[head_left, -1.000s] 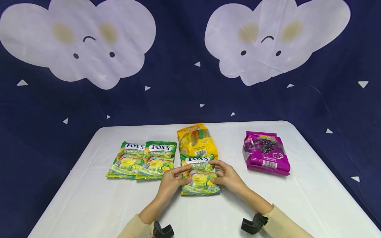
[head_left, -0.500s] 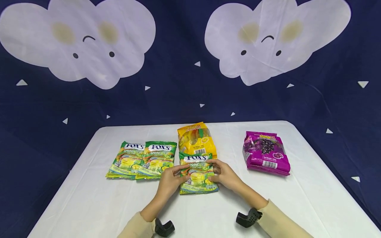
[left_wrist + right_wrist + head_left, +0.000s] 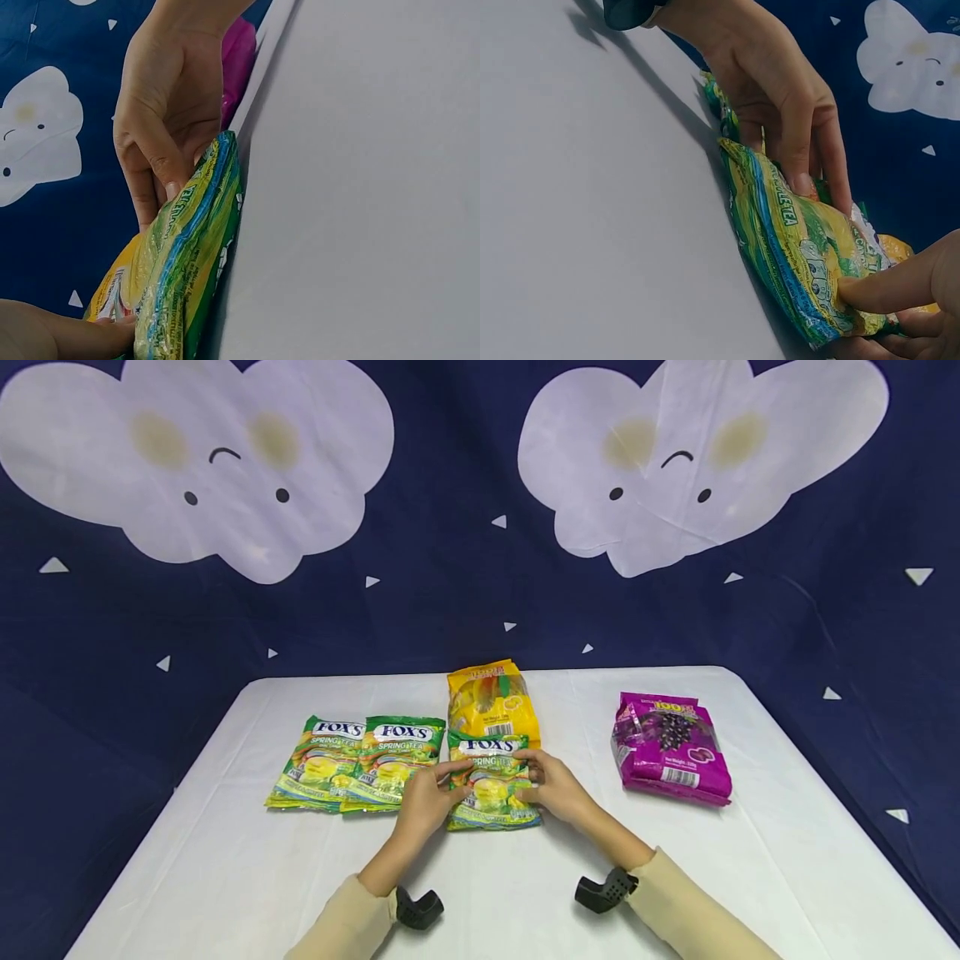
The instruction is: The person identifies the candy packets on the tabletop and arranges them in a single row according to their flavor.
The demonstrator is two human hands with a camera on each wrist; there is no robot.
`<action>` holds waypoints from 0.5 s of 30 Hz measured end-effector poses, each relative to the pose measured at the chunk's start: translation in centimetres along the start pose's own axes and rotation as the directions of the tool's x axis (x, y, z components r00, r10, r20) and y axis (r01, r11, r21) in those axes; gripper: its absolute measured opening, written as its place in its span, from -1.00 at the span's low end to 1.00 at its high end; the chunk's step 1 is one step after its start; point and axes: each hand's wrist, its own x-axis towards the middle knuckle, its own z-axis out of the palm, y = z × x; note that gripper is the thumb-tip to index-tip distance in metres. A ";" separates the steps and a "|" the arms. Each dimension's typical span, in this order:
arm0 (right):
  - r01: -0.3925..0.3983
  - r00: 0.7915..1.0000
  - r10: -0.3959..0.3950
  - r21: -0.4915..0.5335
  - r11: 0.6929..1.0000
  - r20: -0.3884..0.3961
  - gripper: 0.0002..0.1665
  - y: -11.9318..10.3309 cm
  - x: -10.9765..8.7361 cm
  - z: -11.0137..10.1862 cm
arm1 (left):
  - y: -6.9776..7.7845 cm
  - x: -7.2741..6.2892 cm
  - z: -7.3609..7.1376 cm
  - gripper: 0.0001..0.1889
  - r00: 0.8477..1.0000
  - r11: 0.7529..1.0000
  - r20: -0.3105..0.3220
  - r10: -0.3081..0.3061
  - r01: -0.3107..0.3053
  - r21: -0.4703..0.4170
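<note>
Both hands hold a green-and-yellow FOX'S Spring Tea candy bag point(image 3: 491, 802) at the middle of the white table. My left hand point(image 3: 423, 802) grips its left side, thumb on the front. On the opposite side my right hand point(image 3: 558, 789) pinches the bag between thumb and fingers. The right wrist view shows the right thumb point(image 3: 877, 289) pressing the wrapper near its lower edge. Directly behind, a yellow mango candy bag point(image 3: 491, 702) lies with its lower part covered by the green bag. Whether the two touch cannot be told.
Two more FOX'S candy bags, one point(image 3: 315, 768) partly under the other point(image 3: 397, 760), lie just left of the left hand. A purple grape candy bag point(image 3: 675, 747) lies to the right on the white table point(image 3: 480, 893). Behind hangs a dark blue cloud-print cloth point(image 3: 450, 635).
Both hands have moved the held candy bag away from the person and slightly left. The yellow bag has shifted back a little and straightened. The other bags have stayed put.
</note>
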 end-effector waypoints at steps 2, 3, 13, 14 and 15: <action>0.006 1.000 -0.006 -0.008 1.000 -0.004 -0.31 -0.1 0.2 0.0 | 0.2 0.3 0.0 -0.64 1.000 0.999 0.000 0.008 -0.008 0.044; 0.005 1.000 -0.005 -0.007 1.000 -0.006 -0.31 -0.1 0.3 0.0 | 0.3 0.4 0.0 -0.64 1.000 0.998 0.001 0.005 -0.005 0.068; 0.039 0.999 -0.041 -0.077 0.996 -0.024 -0.35 -0.5 1.4 0.2 | 0.8 1.5 -0.2 -0.65 0.999 0.984 -0.016 -0.032 0.034 0.176; 0.027 0.999 -0.029 -0.078 0.997 -0.025 -0.35 -0.4 1.5 0.2 | 0.8 1.5 -0.2 -0.65 0.999 0.983 -0.017 -0.032 0.035 0.180; 0.007 1.000 -0.009 -0.064 0.998 -0.030 -0.34 -0.4 1.6 0.3 | 0.8 1.5 -0.3 -0.65 0.999 0.982 -0.018 -0.030 0.033 0.188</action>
